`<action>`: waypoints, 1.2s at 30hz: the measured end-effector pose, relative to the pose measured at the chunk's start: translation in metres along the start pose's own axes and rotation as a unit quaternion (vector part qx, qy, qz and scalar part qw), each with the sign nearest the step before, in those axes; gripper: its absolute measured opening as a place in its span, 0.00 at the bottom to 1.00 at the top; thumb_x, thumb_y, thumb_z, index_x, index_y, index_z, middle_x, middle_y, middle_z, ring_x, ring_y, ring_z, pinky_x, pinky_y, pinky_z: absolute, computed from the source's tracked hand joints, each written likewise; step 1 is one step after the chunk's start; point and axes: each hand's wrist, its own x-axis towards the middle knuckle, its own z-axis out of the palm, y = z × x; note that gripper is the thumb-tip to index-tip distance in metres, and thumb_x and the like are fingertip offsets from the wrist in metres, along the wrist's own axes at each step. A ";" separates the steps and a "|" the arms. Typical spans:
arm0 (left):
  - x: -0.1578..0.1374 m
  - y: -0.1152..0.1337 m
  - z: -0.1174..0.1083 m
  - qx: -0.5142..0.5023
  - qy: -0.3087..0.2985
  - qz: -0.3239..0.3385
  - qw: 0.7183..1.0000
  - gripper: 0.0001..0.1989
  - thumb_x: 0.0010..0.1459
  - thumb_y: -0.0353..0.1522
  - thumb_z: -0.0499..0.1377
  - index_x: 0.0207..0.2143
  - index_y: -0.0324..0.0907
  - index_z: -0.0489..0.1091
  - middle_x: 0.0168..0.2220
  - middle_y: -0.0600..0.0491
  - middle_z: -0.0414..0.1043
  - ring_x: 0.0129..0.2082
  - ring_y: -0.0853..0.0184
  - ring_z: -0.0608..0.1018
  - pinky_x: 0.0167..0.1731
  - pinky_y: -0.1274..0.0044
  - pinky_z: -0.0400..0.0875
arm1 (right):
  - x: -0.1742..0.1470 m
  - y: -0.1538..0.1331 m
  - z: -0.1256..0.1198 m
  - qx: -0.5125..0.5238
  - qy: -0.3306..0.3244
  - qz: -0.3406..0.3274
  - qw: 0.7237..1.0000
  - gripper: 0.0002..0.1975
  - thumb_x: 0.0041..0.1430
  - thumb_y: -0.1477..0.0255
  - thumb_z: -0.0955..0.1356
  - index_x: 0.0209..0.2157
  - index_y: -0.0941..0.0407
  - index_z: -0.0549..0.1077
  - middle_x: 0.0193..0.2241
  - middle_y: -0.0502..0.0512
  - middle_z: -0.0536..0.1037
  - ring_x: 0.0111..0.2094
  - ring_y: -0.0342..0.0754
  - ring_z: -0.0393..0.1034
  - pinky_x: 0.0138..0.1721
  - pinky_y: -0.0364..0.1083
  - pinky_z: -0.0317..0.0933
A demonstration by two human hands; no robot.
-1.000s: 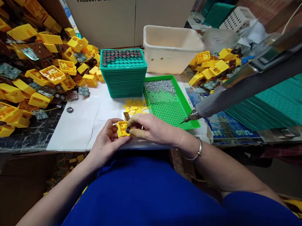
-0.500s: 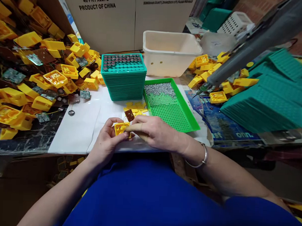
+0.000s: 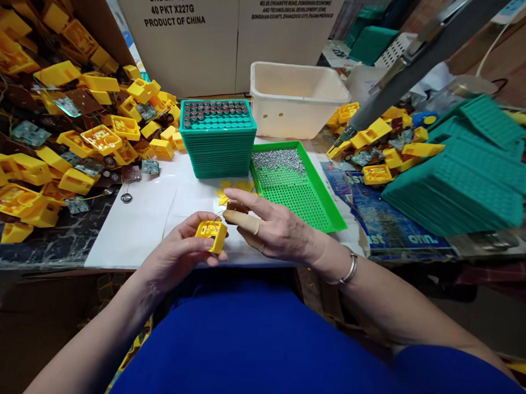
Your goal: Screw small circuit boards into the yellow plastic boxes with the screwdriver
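Note:
A small yellow plastic housing (image 3: 216, 237) is gripped in my left hand (image 3: 180, 248), its hollow side facing up, thumb on the near face. Thin wires run from it to a brown circuit board (image 3: 237, 207). That board is held between the fingers of my right hand (image 3: 270, 226), just to the right of the housing. Beige covers sit on some of the right fingers. Behind the hands, flat yellow pieces (image 3: 223, 194) lie on the white sheet (image 3: 143, 232), partly hidden by my right hand.
A green tray (image 3: 321, 208) holds small metal screws (image 3: 280, 159). Stacked teal trays (image 3: 216, 154) carry round dark parts on top. Yellow housings (image 3: 74, 180) heap up at left. A grey electric screwdriver (image 3: 390, 80) hangs at right near more teal trays (image 3: 459, 182). Behind stands a white bin (image 3: 288, 114).
My right fingers have left the inside of the housing and taken hold of the circuit board. The housing has turned in my left hand. The hanging screwdriver has swung slightly.

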 end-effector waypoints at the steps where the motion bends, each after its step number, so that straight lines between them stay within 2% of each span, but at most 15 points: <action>1: 0.001 -0.003 0.001 0.019 0.021 0.023 0.999 0.19 0.45 0.29 0.70 0.40 0.45 0.71 0.33 0.55 0.77 0.27 0.65 0.82 0.24 0.79 0.75 | 0.000 -0.001 0.000 0.007 -0.005 0.008 1.000 0.15 0.67 0.76 0.59 0.52 0.63 0.68 0.54 0.70 0.71 0.56 0.51 0.69 0.52 0.51 0.71; 4: 0.008 -0.014 0.005 0.058 0.081 0.106 0.989 0.19 0.47 0.30 0.70 0.41 0.43 0.71 0.36 0.55 0.78 0.32 0.66 0.82 0.34 0.76 0.77 | 0.001 -0.009 0.001 0.028 0.019 0.055 0.998 0.16 0.68 0.73 0.60 0.52 0.65 0.69 0.42 0.65 0.77 0.43 0.49 0.76 0.41 0.48 0.75; 6: 0.013 -0.019 0.009 0.049 0.102 0.140 0.984 0.18 0.47 0.30 0.70 0.41 0.43 0.71 0.38 0.55 0.78 0.35 0.68 0.81 0.38 0.77 0.77 | 0.002 -0.017 0.004 0.082 0.069 0.117 0.987 0.16 0.68 0.73 0.61 0.53 0.65 0.69 0.40 0.63 0.79 0.40 0.47 0.77 0.40 0.46 0.75; 10: 0.018 -0.019 0.013 0.003 0.103 0.146 0.984 0.18 0.48 0.31 0.69 0.42 0.44 0.71 0.39 0.54 0.78 0.36 0.69 0.79 0.38 0.77 0.76 | 0.002 -0.036 0.011 0.254 0.132 0.245 0.926 0.13 0.66 0.71 0.64 0.49 0.59 0.73 0.40 0.58 0.80 0.39 0.43 0.78 0.43 0.44 0.75; 13: 0.018 -0.013 0.014 -0.019 0.087 0.130 0.988 0.19 0.48 0.32 0.68 0.44 0.43 0.71 0.40 0.52 0.79 0.38 0.66 0.79 0.36 0.78 0.75 | 0.000 -0.044 0.016 0.312 0.137 0.285 0.896 0.11 0.65 0.70 0.66 0.44 0.60 0.76 0.39 0.59 0.80 0.37 0.43 0.78 0.38 0.43 0.75; 15: 0.017 -0.010 0.015 -0.030 0.076 0.114 0.990 0.20 0.49 0.34 0.67 0.45 0.43 0.70 0.39 0.50 0.79 0.39 0.64 0.80 0.35 0.78 0.75 | -0.002 -0.047 0.019 0.305 0.138 0.278 0.900 0.12 0.64 0.71 0.66 0.46 0.60 0.75 0.39 0.60 0.81 0.37 0.43 0.78 0.39 0.44 0.75; 18: 0.017 -0.009 0.017 -0.030 0.080 0.094 0.992 0.21 0.49 0.36 0.67 0.45 0.44 0.68 0.36 0.50 0.80 0.38 0.61 0.81 0.33 0.76 0.75 | -0.004 -0.049 0.021 0.278 0.131 0.224 0.925 0.15 0.62 0.74 0.67 0.50 0.60 0.73 0.38 0.59 0.80 0.36 0.43 0.76 0.40 0.44 0.74; 22: 0.018 -0.007 0.016 -0.041 0.087 0.076 0.992 0.20 0.48 0.31 0.68 0.42 0.44 0.66 0.34 0.52 0.80 0.37 0.61 0.83 0.35 0.74 0.75 | -0.008 -0.049 0.021 0.290 0.104 0.175 0.935 0.21 0.61 0.79 0.65 0.56 0.60 0.68 0.43 0.61 0.79 0.41 0.43 0.76 0.43 0.43 0.74; 26: 0.017 -0.008 0.015 -0.040 0.078 0.103 0.991 0.18 0.49 0.29 0.67 0.42 0.44 0.67 0.36 0.53 0.80 0.38 0.62 0.83 0.41 0.73 0.75 | -0.013 -0.047 0.022 0.249 0.076 0.157 0.953 0.20 0.62 0.82 0.63 0.56 0.62 0.67 0.45 0.62 0.79 0.47 0.43 0.75 0.48 0.43 0.72; 30: 0.015 -0.013 0.015 0.002 0.080 0.159 0.984 0.18 0.52 0.31 0.67 0.44 0.44 0.67 0.38 0.53 0.80 0.41 0.63 0.82 0.44 0.74 0.73 | -0.014 -0.045 0.022 0.223 0.078 0.130 0.963 0.18 0.62 0.75 0.67 0.54 0.61 0.68 0.43 0.61 0.80 0.46 0.44 0.75 0.48 0.43 0.72; 32: 0.014 -0.016 0.013 0.019 0.075 0.169 0.983 0.17 0.53 0.31 0.67 0.44 0.45 0.67 0.39 0.53 0.80 0.42 0.63 0.82 0.44 0.74 0.73 | -0.012 -0.047 0.019 0.180 0.082 0.122 0.972 0.15 0.62 0.74 0.67 0.51 0.60 0.70 0.41 0.58 0.80 0.42 0.43 0.76 0.43 0.41 0.73; 34: 0.014 -0.017 0.011 0.026 0.067 0.157 0.985 0.17 0.53 0.32 0.67 0.44 0.44 0.67 0.40 0.53 0.79 0.42 0.63 0.82 0.43 0.74 0.74 | -0.008 -0.050 0.014 0.088 0.075 0.103 0.988 0.13 0.64 0.77 0.64 0.49 0.60 0.71 0.39 0.57 0.81 0.38 0.43 0.77 0.38 0.40 0.73; 36: 0.015 -0.016 0.009 0.020 0.056 0.136 0.989 0.17 0.52 0.32 0.68 0.44 0.45 0.68 0.40 0.53 0.79 0.40 0.64 0.82 0.41 0.75 0.74 | -0.003 -0.055 0.007 -0.005 0.053 0.083 0.995 0.14 0.66 0.79 0.61 0.49 0.63 0.72 0.36 0.59 0.81 0.34 0.44 0.76 0.35 0.41 0.73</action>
